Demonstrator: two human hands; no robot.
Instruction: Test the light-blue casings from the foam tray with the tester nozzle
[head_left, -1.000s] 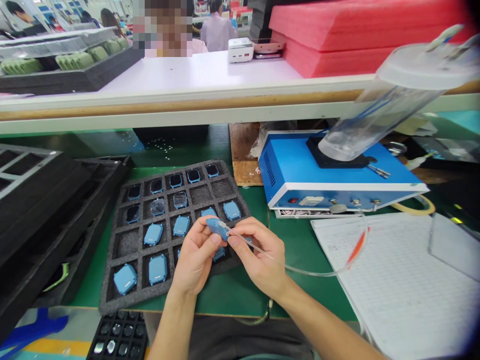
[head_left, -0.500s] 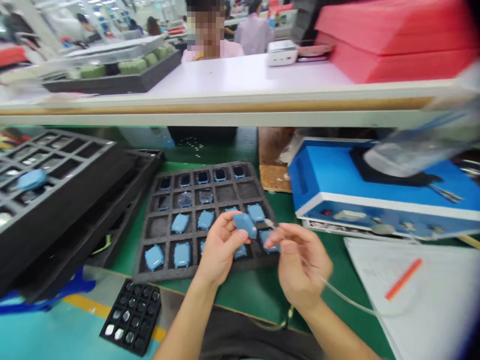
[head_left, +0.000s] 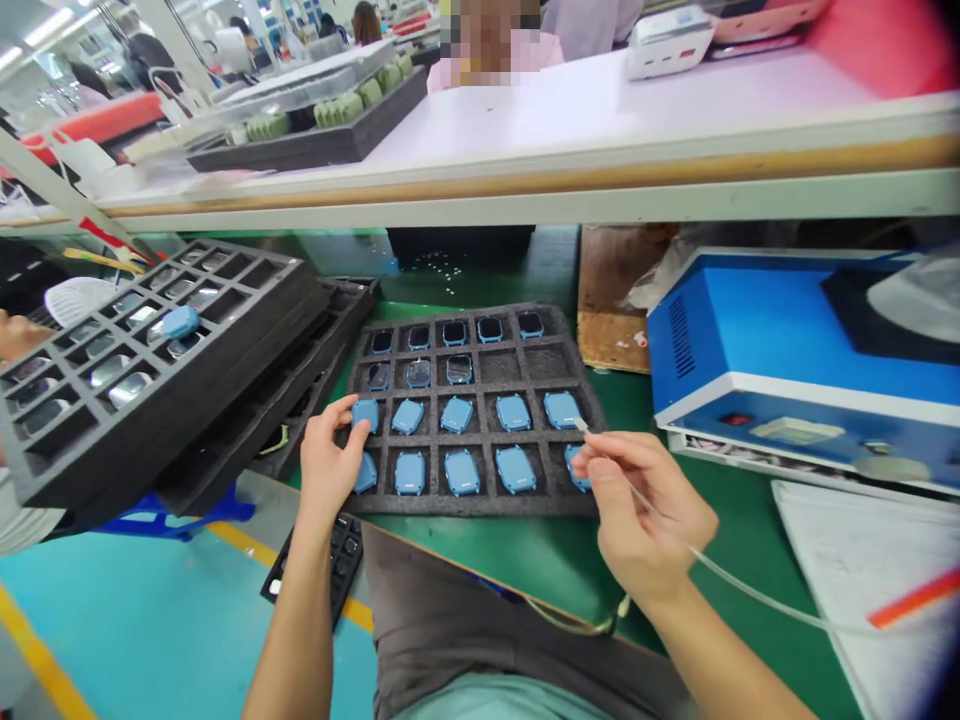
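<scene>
A dark grey foam tray (head_left: 480, 508) lies before me, holding several blue watch cases (head_left: 461, 470) in its two near rows. Dark-faced watch cases (head_left: 454, 332) fill the far row and part of the one below. My left hand (head_left: 330, 455) is closed at the tray's left side, thumb and fingers around a blue watch case (head_left: 365, 415) in the leftmost pocket of the third row. By the right edge, my right hand (head_left: 652, 500) pinches a thin whitish cord (head_left: 739, 583) near its small pale tip (head_left: 580, 425). That tip is beside the rightmost case of the third row.
Stacked foam trays (head_left: 247, 340) with watch parts rise at left; a small black tray (head_left: 345, 560) sits lower. At right are a blue machine (head_left: 795, 350), white papers (head_left: 832, 560) and an orange-red strip (head_left: 915, 598). A white shelf (head_left: 525, 150) spans the back; a person sits beyond.
My left hand has carried the blue watch case leftward, from near the cord's tip into the tray's third-row left pocket. My right hand still grips the cord. The camera view has shifted.
</scene>
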